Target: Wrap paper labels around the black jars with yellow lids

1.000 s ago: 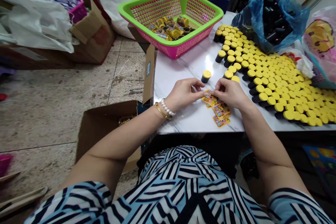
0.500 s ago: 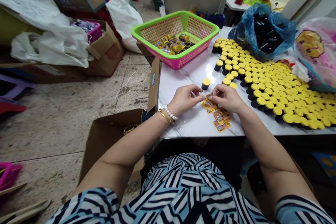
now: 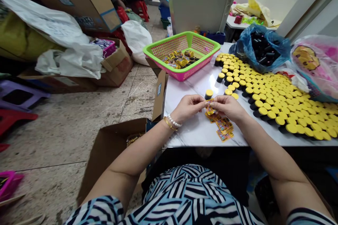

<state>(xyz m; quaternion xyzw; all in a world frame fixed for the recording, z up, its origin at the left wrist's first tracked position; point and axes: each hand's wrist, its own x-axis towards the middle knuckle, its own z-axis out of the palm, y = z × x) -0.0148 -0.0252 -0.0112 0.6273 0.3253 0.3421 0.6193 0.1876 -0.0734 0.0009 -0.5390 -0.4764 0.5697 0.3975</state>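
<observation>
Between my two hands a small orange printed label (image 3: 210,105) is held upright above the table. My left hand (image 3: 190,107), with a pearl bracelet and gold bangle at the wrist, pinches its left edge. The fingers of my right hand (image 3: 227,107) are closed on its right side. Below them a loose pile of similar labels (image 3: 224,126) lies spread on the white table (image 3: 190,132). Just beyond my fingertips stands one black container with a yellow lid (image 3: 208,94). Many more yellow-lidded containers (image 3: 280,102) stand packed together to the right.
A green and pink basket (image 3: 182,74) holding yellow-wrapped pieces stands at the table's back left. Behind the containers are a blue bag of black pieces (image 3: 260,49) and a pink clear bag (image 3: 317,66). An open cardboard box (image 3: 113,147) sits left, below table height.
The label has been lifted from the pile and now shows its face between both hands. The camera view has tilted up slightly, so the scene sits lower.
</observation>
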